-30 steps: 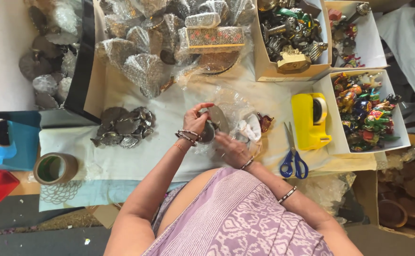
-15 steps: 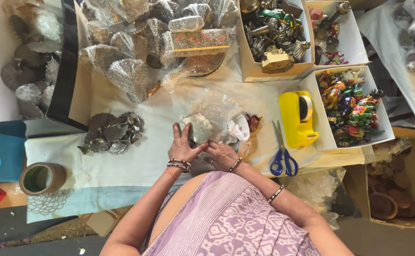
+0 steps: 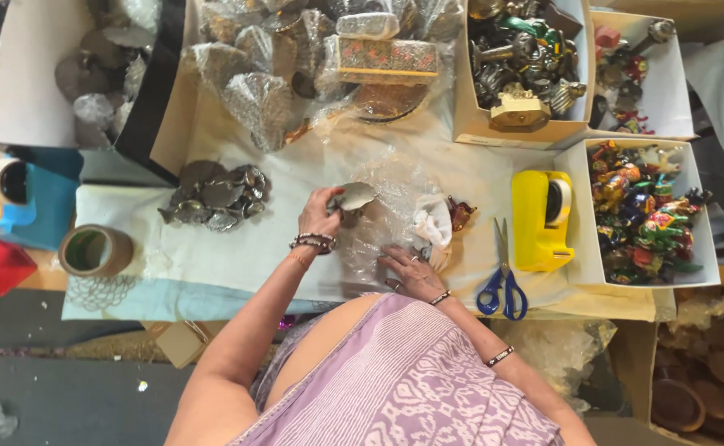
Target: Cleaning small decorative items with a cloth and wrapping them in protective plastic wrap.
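Observation:
My left hand (image 3: 319,216), with a beaded bracelet at the wrist, grips a small grey metal leaf-shaped dish (image 3: 355,196) and holds it just above the table. My right hand (image 3: 406,268) lies flat, fingers spread, on a sheet of clear plastic wrap (image 3: 395,182) spread over the white cloth. A pile of similar dark metal dishes (image 3: 213,196) sits to the left of my left hand. Beside my right hand lie a white wrapped bundle (image 3: 432,225) and a small brown figurine (image 3: 459,213).
Blue-handled scissors (image 3: 501,285) and a yellow tape dispenser (image 3: 535,219) lie to the right. Boxes of colourful figurines (image 3: 643,215) and brass pieces (image 3: 523,70) stand at the back right. Plastic-wrapped items (image 3: 254,74) crowd the back. A brown tape roll (image 3: 93,250) sits far left.
My hands have come apart: the left has lifted the metal dish up and away, and the right has dropped flat onto the plastic wrap.

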